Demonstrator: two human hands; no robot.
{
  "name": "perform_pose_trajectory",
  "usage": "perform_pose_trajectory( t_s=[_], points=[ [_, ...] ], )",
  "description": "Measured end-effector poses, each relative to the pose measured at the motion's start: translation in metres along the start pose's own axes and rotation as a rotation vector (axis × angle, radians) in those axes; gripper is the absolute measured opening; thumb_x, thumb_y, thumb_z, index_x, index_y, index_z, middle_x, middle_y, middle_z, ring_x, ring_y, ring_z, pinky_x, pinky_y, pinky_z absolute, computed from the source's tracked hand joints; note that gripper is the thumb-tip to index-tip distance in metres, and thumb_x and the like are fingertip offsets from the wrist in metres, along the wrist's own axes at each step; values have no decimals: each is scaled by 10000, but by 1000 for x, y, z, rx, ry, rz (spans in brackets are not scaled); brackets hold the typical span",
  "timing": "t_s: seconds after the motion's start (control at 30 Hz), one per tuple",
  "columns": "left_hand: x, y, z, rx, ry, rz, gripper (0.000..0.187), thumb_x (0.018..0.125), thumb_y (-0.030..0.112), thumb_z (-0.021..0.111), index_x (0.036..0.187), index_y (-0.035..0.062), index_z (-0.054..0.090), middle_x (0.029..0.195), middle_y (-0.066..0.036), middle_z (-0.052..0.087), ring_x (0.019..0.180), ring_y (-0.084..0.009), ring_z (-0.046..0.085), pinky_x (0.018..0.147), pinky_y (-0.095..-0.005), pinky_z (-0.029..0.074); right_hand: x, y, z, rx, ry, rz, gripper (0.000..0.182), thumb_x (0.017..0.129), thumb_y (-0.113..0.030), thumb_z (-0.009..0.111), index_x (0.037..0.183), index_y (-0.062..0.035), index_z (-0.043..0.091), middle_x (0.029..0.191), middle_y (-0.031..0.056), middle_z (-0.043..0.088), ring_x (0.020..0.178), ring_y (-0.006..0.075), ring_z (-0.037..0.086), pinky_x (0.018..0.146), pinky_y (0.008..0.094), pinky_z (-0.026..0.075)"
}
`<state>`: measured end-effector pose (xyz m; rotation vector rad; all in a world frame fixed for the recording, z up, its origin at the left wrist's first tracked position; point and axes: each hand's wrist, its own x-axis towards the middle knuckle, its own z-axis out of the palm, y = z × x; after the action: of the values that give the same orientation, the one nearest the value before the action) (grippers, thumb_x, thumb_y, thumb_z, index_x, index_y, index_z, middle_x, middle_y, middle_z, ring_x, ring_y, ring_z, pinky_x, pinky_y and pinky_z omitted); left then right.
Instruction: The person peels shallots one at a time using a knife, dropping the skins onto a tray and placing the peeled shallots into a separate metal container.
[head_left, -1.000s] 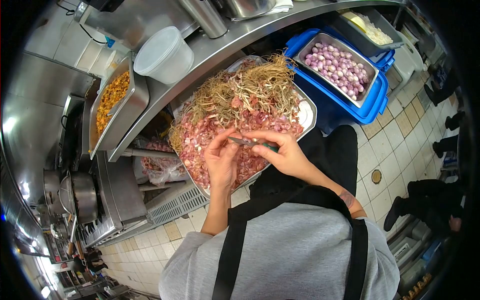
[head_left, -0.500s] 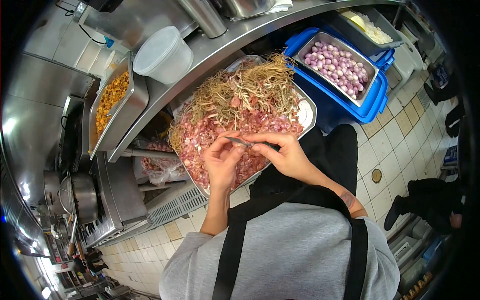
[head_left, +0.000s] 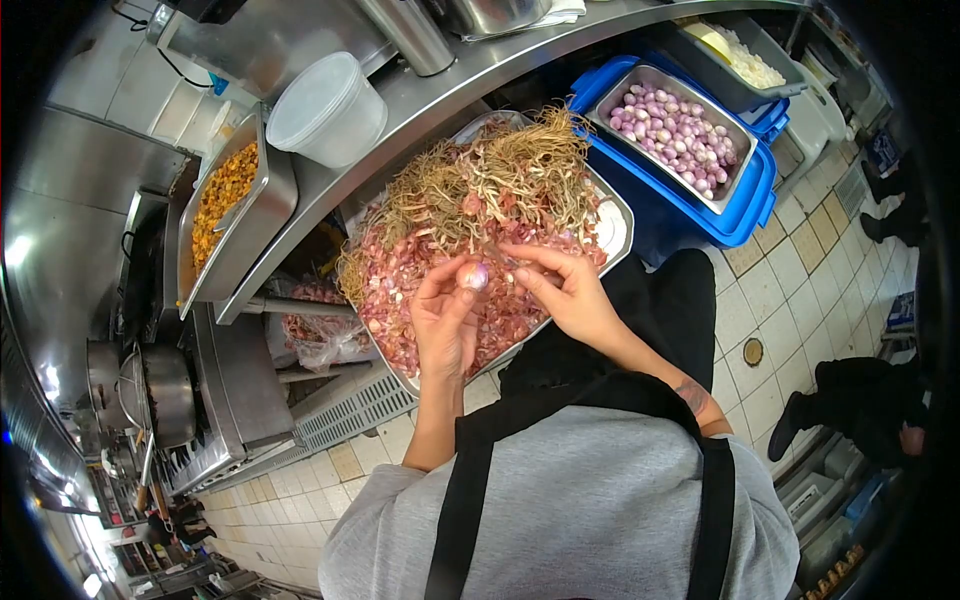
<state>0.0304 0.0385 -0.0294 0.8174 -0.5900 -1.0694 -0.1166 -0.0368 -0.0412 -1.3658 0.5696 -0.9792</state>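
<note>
In the head view my left hand (head_left: 441, 315) holds a round, pale purple shallot (head_left: 473, 276) between thumb and fingertips. Just to its right is my right hand (head_left: 566, 293), with thumb and fingers closed around something thin and dark that is too small to name. Both hands are above a large metal tray (head_left: 625, 222) of loose reddish skins and shallots (head_left: 400, 290). At the tray's far side lies a heap of dry, stringy roots (head_left: 480, 190).
A pan of peeled shallots (head_left: 672, 140) rests on a blue bin (head_left: 745, 232) at the right. On the steel counter (head_left: 465, 75) are a plastic tub (head_left: 328, 112) and a tray of orange-brown food (head_left: 225, 200). Other people's dark-clothed legs (head_left: 840, 395) show at the right.
The shallot now shows plainly in my left hand. My right hand's fingers have moved slightly up and away from my left hand, and the small knife blade seen earlier no longer shows clearly.
</note>
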Motion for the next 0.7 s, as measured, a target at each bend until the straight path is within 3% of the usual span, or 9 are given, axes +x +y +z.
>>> perform_pose_trajectory(
  t_s=[0.03, 0.13, 0.17, 0.27, 0.37, 0.47, 0.57, 0.67, 0.7],
  points=[
    [0, 0, 0, 13, 23, 9, 378, 796, -39, 626, 1158, -26, 518, 1076, -128, 591, 965, -189, 596, 850, -308, 510, 0, -1, 2, -49, 7, -66, 315, 853, -106, 595, 1157, -24, 585, 851, 42, 659, 649, 68, 549, 596, 220, 450],
    [-2, 1, -3, 67, 33, 44, 357, 789, -51, 627, 1134, -28, 538, 1043, -112, 598, 937, -172, 597, 841, -299, 509, -4, -22, -4, -198, -216, 58, 354, 848, -47, 575, 1200, -17, 551, 991, 49, 651, 760, 43, 550, 669, 205, 454],
    [-3, 1, -4, 87, 25, 55, 351, 785, -57, 627, 1126, -29, 546, 1033, -108, 600, 927, -167, 597, 838, -295, 508, -4, -12, -2, -215, -196, -82, 369, 836, -49, 592, 1203, -34, 554, 1014, 57, 655, 786, 39, 560, 662, 207, 453],
    [-2, 3, -6, 190, -12, 104, 333, 773, -75, 630, 1098, -36, 569, 1014, -101, 600, 897, -154, 594, 815, -277, 502, -4, -29, -5, -160, -250, 27, 366, 830, -53, 604, 1193, -36, 563, 1050, 73, 656, 825, 68, 588, 694, 225, 463],
    [-1, 4, -7, 199, -15, 132, 309, 753, -89, 639, 1055, -40, 598, 999, -98, 597, 883, -150, 584, 791, -266, 490, -5, -30, -5, -207, -260, -16, 337, 824, -48, 609, 1160, -31, 586, 1067, 93, 653, 881, 100, 612, 754, 244, 473],
    [-2, 6, -2, 312, -52, 183, 301, 739, -98, 643, 1032, -35, 612, 1000, -103, 588, 892, -152, 569, 777, -259, 481, -2, -26, -2, -180, -218, -224, 303, 822, -34, 605, 1125, -22, 606, 1067, 101, 652, 932, 122, 618, 805, 261, 473],
    [-4, 7, -1, 300, -67, 168, 298, 730, -103, 645, 1018, -29, 620, 1023, -114, 581, 917, -155, 558, 796, -256, 471, -3, -29, -5, -112, -274, -130, 291, 823, -21, 598, 1114, -6, 607, 1097, 107, 639, 1002, 146, 604, 850, 278, 464],
    [-4, 8, -8, 352, -151, 172, 297, 733, -106, 641, 1018, -29, 619, 1044, -122, 575, 958, -170, 556, 831, -271, 472, -4, -19, -3, -35, -235, -149, 273, 851, -34, 576, 1122, -9, 607, 979, 104, 668, 803, 133, 634, 697, 238, 489],
    [-5, 8, -7, 332, -159, 170, 308, 736, -105, 639, 1034, -32, 609, 1050, -125, 576, 969, -179, 559, 842, -282, 474, -3, -18, -5, 77, -274, -12, 273, 862, -41, 566, 1131, -13, 603, 914, 88, 656, 723, 111, 597, 630, 221, 461]
  ],
)
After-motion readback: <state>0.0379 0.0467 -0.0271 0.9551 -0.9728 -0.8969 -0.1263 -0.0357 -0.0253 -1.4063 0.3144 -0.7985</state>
